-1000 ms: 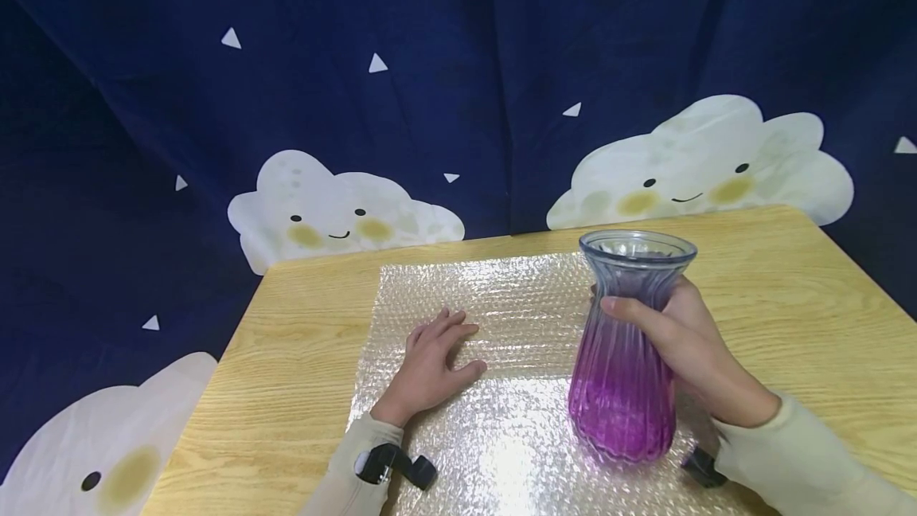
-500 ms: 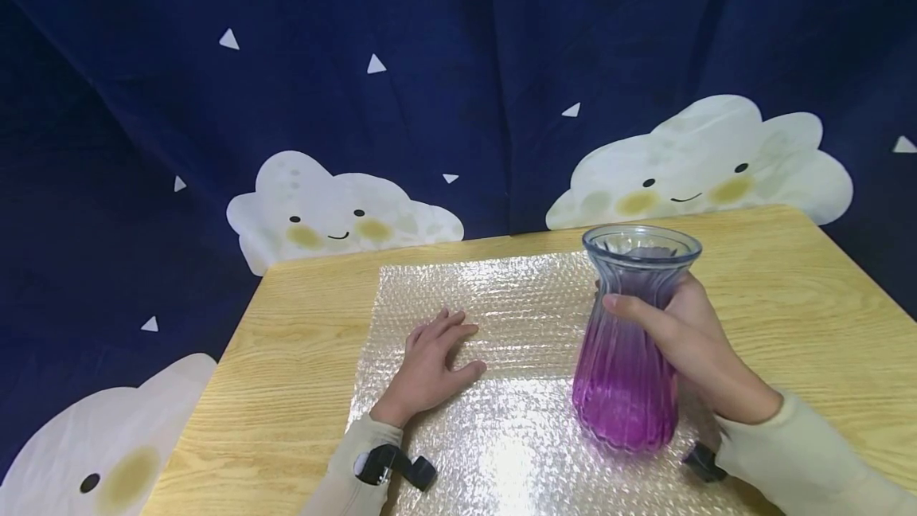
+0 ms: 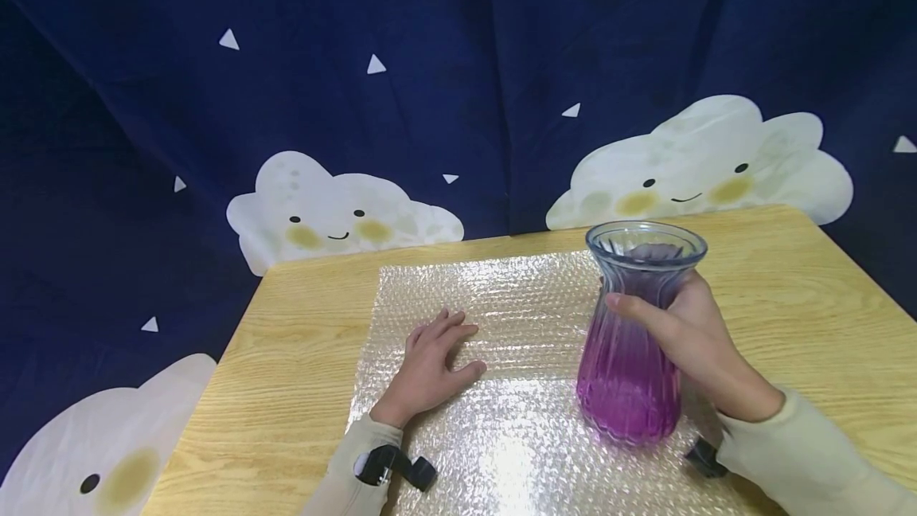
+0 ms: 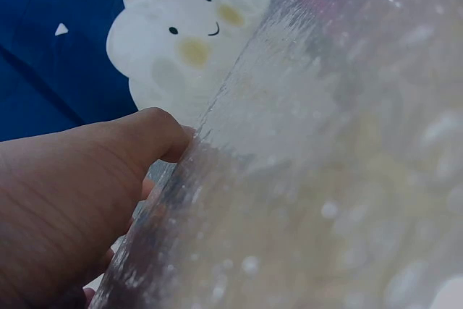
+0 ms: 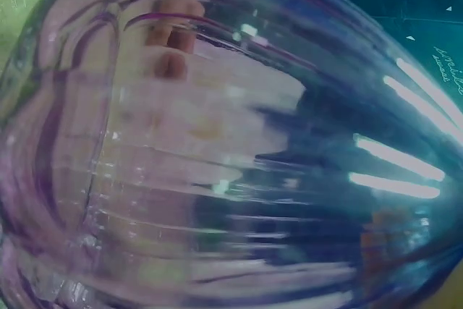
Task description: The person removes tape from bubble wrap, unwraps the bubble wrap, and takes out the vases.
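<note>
A ribbed glass vase [image 3: 626,381], clear at the rim and purple toward the base, stands nearly upright over the right part of a sheet of bubble wrap [image 3: 509,436]. My right hand [image 3: 709,349] grips its narrow neck from the right, thumb across the near side; the other fingers are mostly hidden behind the glass. Whether the base touches the wrap, I cannot tell. On the sheet's left part rests my left hand [image 3: 430,369], fingers spread. The vase [image 5: 181,135] fills most of the right wrist view. In the left wrist view, my thumb touches the bubble wrap [image 4: 311,179].
The bubble wrap lies on a light wooden table [image 3: 286,341]. Behind the table hangs a dark blue curtain [image 3: 430,102] printed with white clouds and small triangles. Each wrist wears a small black camera on a strap.
The vase and my right hand have shifted slightly away from me and to the right, and the mouth shows a little more. My left hand has stayed in place.
</note>
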### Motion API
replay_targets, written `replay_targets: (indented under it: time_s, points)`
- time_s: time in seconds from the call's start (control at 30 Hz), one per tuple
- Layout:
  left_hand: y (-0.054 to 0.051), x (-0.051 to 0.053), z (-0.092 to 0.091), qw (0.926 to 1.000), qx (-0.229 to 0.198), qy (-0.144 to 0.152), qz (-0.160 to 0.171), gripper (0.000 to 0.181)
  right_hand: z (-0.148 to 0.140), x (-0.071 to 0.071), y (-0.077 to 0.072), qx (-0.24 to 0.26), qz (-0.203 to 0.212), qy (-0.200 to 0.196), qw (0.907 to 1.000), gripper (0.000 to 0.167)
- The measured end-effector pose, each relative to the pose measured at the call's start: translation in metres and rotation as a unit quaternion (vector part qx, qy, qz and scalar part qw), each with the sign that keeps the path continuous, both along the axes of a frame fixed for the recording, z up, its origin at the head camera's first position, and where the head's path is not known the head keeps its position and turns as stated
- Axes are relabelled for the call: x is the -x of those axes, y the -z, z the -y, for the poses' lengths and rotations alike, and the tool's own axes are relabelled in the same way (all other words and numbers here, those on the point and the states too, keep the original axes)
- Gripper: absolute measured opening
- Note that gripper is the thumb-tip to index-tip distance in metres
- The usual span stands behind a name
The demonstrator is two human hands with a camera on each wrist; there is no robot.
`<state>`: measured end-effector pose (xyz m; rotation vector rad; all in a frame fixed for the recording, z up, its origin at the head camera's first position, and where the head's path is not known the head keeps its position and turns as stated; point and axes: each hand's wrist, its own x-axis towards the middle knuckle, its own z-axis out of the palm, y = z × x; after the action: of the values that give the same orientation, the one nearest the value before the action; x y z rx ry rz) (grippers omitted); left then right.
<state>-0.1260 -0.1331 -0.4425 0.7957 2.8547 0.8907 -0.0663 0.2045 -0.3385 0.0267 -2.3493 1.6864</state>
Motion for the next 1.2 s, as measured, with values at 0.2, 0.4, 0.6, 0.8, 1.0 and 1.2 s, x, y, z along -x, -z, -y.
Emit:
replay_targets:
  time_s: [0.2, 0.4, 0.6, 0.8, 1.0, 1.2]
  points:
    - [0.001, 0.000, 0.000, 1.0000, 0.001, -0.001, -0.003, 0.062, 0.000, 0.000, -0.001, 0.005, -0.004, -0.003, 1.0000, 0.055]
    - [0.001, 0.001, 0.000, 1.0000, 0.001, 0.000, -0.003, 0.062, -0.001, 0.001, -0.001, 0.021, -0.024, -0.004, 0.9995, 0.048]
    - [0.000, 0.001, 0.000, 1.0000, 0.001, 0.000, 0.003, 0.062, -0.003, 0.001, -0.004, 0.033, -0.038, -0.003, 0.9987, 0.044]
    - [0.001, 0.000, 0.000, 1.0000, 0.000, 0.000, 0.003, 0.062, -0.006, 0.002, -0.004, 0.033, -0.050, 0.002, 0.9982, 0.047]
    - [0.001, 0.001, 0.001, 1.0000, 0.001, 0.000, 0.001, 0.062, -0.007, 0.003, -0.004, 0.038, -0.059, 0.009, 0.9975, 0.047]
    - [0.001, 0.001, 0.000, 1.0000, 0.002, 0.001, 0.001, 0.062, -0.010, 0.003, -0.006, 0.047, -0.066, 0.004, 0.9967, 0.050]
